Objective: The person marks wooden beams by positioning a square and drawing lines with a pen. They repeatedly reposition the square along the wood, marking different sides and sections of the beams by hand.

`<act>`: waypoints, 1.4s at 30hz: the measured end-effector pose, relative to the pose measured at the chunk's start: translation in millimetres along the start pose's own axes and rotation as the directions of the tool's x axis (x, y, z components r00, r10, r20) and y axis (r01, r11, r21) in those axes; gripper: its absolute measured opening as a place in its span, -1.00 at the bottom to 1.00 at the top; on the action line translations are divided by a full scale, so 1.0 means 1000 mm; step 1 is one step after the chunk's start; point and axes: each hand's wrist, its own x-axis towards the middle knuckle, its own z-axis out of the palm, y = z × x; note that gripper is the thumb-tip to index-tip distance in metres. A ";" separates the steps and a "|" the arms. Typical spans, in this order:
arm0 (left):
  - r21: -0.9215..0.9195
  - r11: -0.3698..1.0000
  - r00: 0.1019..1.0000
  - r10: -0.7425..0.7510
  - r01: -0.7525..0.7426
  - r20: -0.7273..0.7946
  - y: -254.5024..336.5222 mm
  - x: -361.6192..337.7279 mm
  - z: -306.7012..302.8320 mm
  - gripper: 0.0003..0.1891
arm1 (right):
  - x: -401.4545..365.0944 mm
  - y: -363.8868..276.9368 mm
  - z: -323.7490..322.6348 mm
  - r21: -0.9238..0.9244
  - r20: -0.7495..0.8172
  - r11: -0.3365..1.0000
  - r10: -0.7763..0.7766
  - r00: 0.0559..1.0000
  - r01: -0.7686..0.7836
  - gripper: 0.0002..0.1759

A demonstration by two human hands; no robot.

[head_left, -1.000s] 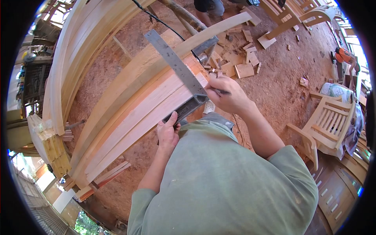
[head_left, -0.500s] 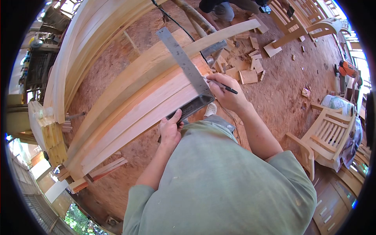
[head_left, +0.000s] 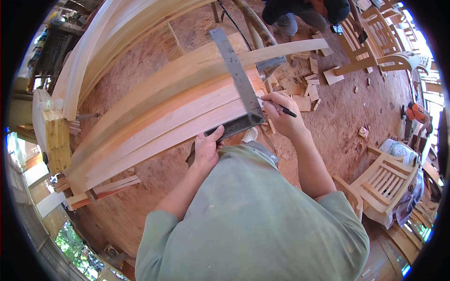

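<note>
I have the left hand [head_left: 208, 149] clamped on the dark stock of a steel square [head_left: 238, 75], thumb lying on top of it. The stock runs along the near edge of the pale boards [head_left: 187, 112], and the blade reaches away across them and over a long curved strip [head_left: 295, 47], its far end beyond that strip. My right hand [head_left: 282, 117] has a black pen [head_left: 288, 112] gripped between thumb and fingers, cap end pointing out to the right. The pen's tip sits just beside the blade's right edge, near the ends of the boards; I cannot tell whether it touches wood. Past those ends, wood offcuts [head_left: 311, 89] lie scattered on the reddish ground [head_left: 342, 112]. Off to my right stands a slatted wooden chair [head_left: 383, 181], and at the top another person [head_left: 288, 23] is bent low.
</note>
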 end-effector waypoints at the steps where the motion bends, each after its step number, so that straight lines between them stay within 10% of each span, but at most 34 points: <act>1: 0.008 1.000 1.000 0.006 -0.006 0.013 0.000 0.001 -0.001 -0.73 | -0.002 0.000 -0.004 -0.002 0.004 1.000 -0.001 1.000 0.001 -0.80; 7: 0.011 1.000 1.000 0.003 -0.003 0.020 0.000 0.001 -0.001 -0.72 | -0.015 -0.013 -0.013 -0.127 0.213 0.968 0.238 0.947 -0.215 -0.73; 12: 0.029 1.000 1.000 -0.011 0.011 0.001 0.001 0.002 -0.002 -0.70 | -0.040 0.040 0.036 0.115 0.184 0.870 0.456 0.871 -0.480 -0.60; 16: 0.018 0.999 1.000 -0.028 0.028 -0.007 0.005 -0.004 -0.003 -0.69 | -0.050 0.035 0.062 0.624 0.237 0.586 0.489 0.840 -0.517 -0.65; 42: -0.100 0.994 0.999 0.039 -0.040 -0.018 -0.003 0.002 -0.037 -0.68 | -0.045 0.028 0.084 0.627 0.365 0.539 0.434 0.824 -0.562 -0.70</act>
